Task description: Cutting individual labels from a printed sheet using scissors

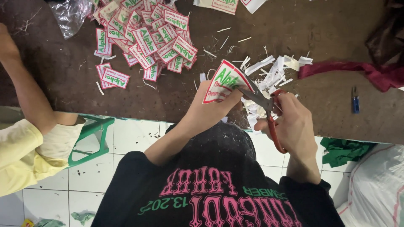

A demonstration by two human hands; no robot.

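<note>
1. A label is being held in the left hand above the mat, near its front edge.
2. Scissors are being held in the right hand, just right of the label, their blades touching its edge.
3. A pile of cut labels is lying toward the mat's far left.
4. Paper offcuts are lying behind the scissors.
5. A cloth strip and a small tool are lying toward the right edge.
6. A stool is standing on the tiled floor, left of the hands.

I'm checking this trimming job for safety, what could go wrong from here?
The scissors in the right hand cut close to the left hand's fingers pinching the label, so a slip might nick them. The blades could also stray into the label's red border.
</note>
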